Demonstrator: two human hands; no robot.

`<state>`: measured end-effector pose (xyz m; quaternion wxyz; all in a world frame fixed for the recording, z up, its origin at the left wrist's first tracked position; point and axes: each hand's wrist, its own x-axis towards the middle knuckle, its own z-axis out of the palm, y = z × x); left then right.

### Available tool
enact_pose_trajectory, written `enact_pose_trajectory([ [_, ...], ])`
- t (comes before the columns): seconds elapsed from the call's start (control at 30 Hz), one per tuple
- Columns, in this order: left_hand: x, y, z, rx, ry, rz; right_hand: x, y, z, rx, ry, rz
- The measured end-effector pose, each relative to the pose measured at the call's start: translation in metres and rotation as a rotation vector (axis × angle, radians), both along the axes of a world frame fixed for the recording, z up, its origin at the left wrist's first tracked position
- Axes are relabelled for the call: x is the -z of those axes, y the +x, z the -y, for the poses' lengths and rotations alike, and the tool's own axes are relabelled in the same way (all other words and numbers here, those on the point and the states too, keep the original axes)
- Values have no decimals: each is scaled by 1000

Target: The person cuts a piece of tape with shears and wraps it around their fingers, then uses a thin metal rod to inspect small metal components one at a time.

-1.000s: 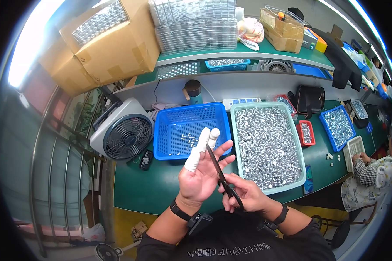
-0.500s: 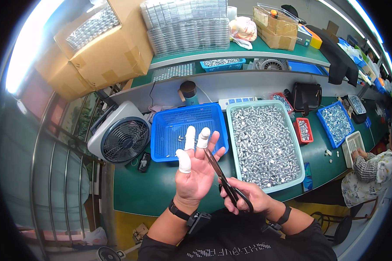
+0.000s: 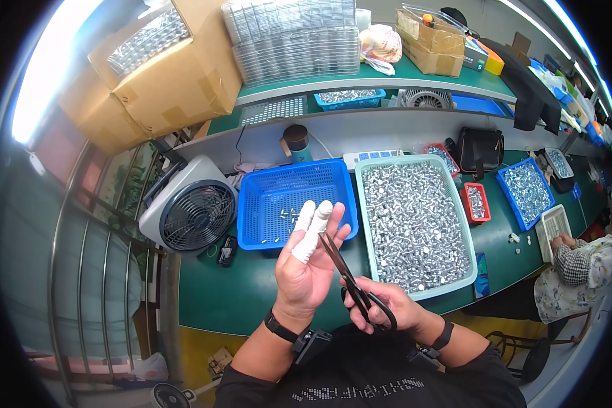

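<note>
The left hand (image 3: pixel 302 277) is palm up and loosely open, its thumb bent in toward the fingers; it grips nothing that shows, and white coverings (image 3: pixel 307 250) sheathe the thumb and two fingers. The right hand (image 3: pixel 386 303) is closed round the handles of dark scissors (image 3: pixel 347 277), whose slightly parted blades slant across to the left hand's covered fingers; whether the tips touch cannot be told. The likeliest trouble is a nick: if either hand jerks or the blades close too near, they could catch bare skin or slit a covering. Beyond the left hand, a blue basket (image 3: pixel 255 244) holds a few metal pieces; beyond the right, a pale green tray (image 3: pixel 421 295) is heaped with them, and a loose scrap could drop into either.
</note>
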<state>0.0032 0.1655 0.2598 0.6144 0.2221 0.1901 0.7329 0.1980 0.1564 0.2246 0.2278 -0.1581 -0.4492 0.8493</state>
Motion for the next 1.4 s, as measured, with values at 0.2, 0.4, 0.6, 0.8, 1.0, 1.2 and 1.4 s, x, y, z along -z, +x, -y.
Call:
enact_pose_trajectory([
  [0.2, -1, -2, 1, 9, 31, 83, 2, -3, -2, 13, 44, 20],
  [0.4, 15, -9, 0, -53, -101, -23, -8, 31, -15, 142, 140, -32],
  [0.6, 55, -52, 32, -233, -387, -200, -63, 127, -103, 770, 582, 149],
  [0.8, 85, -80, 61, -202, -496, -300, -122, 245, -209, 1321, 1134, 955],
  [1.0, 99, -64, 85, -259, -686, -317, -150, 274, -314, 1320, 1494, 1420],
  [1.2, 112, -51, 107, -339, -816, -335, -177, 271, -372, 1010, 1421, 1716],
  [1.4, 118, -47, 118, -373, -853, -299, -176, 277, -410, 916, 1431, 1687],
])
